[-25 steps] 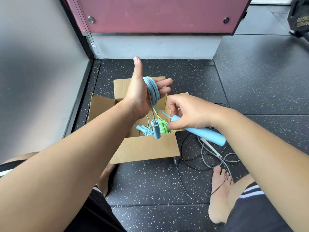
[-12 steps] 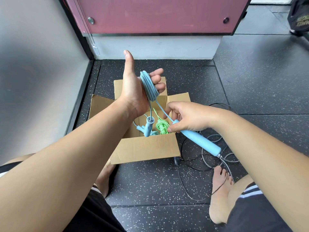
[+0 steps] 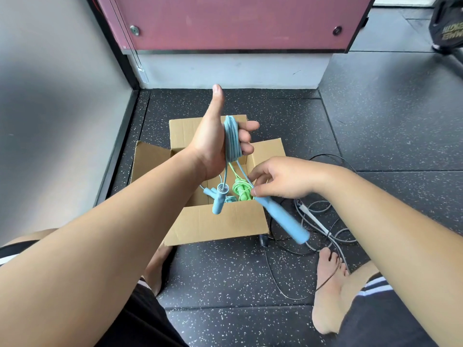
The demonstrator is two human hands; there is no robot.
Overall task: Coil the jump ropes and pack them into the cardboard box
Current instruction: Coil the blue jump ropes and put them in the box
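Held above the open cardboard box [image 3: 220, 224]: pale blue jump rope [image 3: 232, 139], wound in tight loops round the left hand [image 3: 210, 149], fingers [image 3: 246, 137] curled on the coil, thumb pointing to 12 o'clock. Below the coil at 6 o'clock, a dangling handle [image 3: 218, 202]. Toward 4 o'clock, a second handle [image 3: 284, 220], blurred and slanting, pinched near its top by the right hand [image 3: 283, 180]. Inside the box, a bundled green jump rope [image 3: 241, 190].
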